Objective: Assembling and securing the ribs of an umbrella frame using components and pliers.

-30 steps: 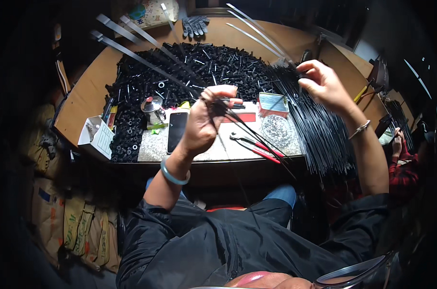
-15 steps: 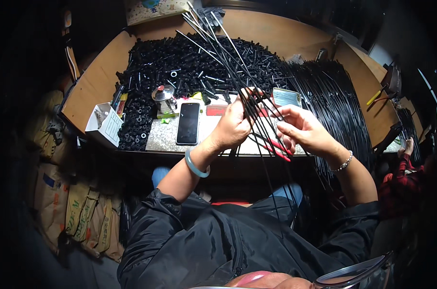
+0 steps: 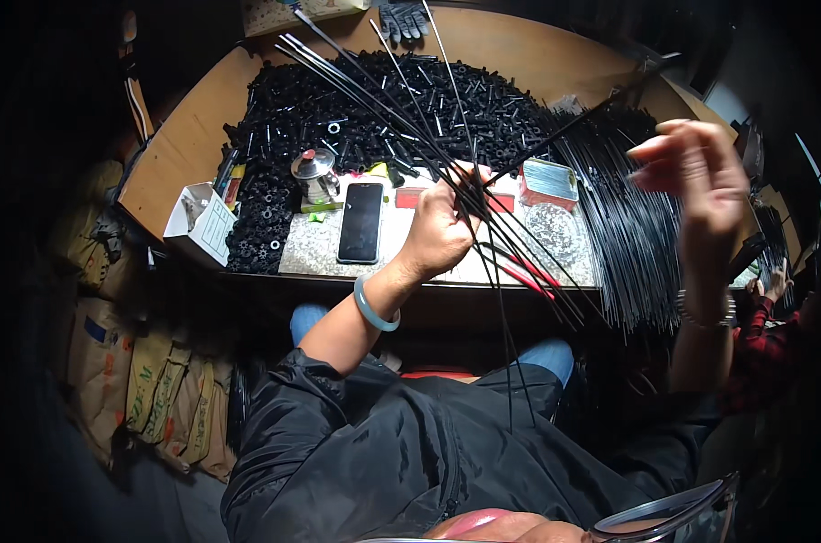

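Observation:
A bundle of thin black rods with bare silvery tips [image 3: 383, 104] is gripped in my left hand [image 3: 442, 222], fingers closed around its middle. The rods fan out, most tips toward the far left, other ends toward my lap. One thicker-looking dark rod [image 3: 591, 110], blurred, slants from the bundle to the far right. My right hand [image 3: 700, 172] is raised at the right, above the rod pile and apart from the bundle. It is smeared by motion, its fingers loosely bent and apart, with nothing visible in them. Red-handled pliers [image 3: 528, 276] lie under the bundle.
A heap of small black tubular parts [image 3: 374, 100] fills the tray's back and left. Many black rods [image 3: 632, 244] lie at right. A phone [image 3: 360, 224], lidded metal cup [image 3: 314, 172], white box [image 3: 199, 222] and red-sided tin [image 3: 549, 184] stand around. Another person's hand [image 3: 777, 282] shows far right.
My right hand has left the bundle and swung up to the right. The rods in my left hand are spread wider, and one now points to the far right.

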{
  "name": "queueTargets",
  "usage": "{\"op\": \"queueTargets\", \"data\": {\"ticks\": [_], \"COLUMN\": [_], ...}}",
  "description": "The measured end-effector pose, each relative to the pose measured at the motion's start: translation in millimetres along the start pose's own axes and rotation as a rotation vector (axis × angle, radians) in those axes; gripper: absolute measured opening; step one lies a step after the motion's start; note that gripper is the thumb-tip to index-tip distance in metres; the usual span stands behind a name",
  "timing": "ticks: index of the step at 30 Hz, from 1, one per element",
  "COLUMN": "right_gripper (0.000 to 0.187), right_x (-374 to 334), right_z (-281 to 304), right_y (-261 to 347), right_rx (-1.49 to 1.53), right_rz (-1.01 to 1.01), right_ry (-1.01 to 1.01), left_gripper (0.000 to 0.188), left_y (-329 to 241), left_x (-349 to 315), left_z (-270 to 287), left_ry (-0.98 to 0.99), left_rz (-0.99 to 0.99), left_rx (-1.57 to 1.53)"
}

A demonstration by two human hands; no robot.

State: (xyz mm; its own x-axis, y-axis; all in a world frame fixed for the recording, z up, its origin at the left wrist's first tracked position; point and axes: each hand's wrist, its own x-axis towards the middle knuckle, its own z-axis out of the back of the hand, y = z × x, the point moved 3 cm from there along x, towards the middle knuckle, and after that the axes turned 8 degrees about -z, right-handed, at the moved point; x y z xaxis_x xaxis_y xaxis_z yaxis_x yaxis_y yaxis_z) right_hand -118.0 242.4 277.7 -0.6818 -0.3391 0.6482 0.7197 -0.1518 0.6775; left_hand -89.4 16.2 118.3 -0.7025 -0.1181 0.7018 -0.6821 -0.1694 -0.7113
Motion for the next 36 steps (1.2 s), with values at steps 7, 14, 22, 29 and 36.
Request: {"op": "queueTargets", "data": {"ticks": [7,14,22,29,36], "right_gripper": [0.023,0.016,0.038,0.023,0.025], "right_x": [4.3,-49.4,-90.6,-143.0,-142.9], "right_z": [54.6,-49.5,-71.9,-70.1,-49.7], "right_y": [-27.1,-82.1,-64.7,-55.9,-81.4], "right_rx": [0.010,0.182,0.807,0.769,0.535], "right_rz": [-0.199,-0.509,-0.983,-1.092,-0.972], "right_ry": [-0.042,0.440,0.816,0.751,0.609], "left_gripper": [0.043,0.051,0.012,0.030,0.019], "left_y": [-10.3,-17.8,-32.6,-8.2,41.8], "left_x": [8.6,19.4,10.2,9.1,-38.9], "left_z": [9.6,-13.9,-18.6,-6.6,-19.7], "left_ry": [-0.067,0.108,0.186,0.042,0.084], "left_rz": [0.059,0.020,0.171,0.134,0.160], "left_rx": [-0.262,-0.258,-0.265,-0.198,0.087]}}
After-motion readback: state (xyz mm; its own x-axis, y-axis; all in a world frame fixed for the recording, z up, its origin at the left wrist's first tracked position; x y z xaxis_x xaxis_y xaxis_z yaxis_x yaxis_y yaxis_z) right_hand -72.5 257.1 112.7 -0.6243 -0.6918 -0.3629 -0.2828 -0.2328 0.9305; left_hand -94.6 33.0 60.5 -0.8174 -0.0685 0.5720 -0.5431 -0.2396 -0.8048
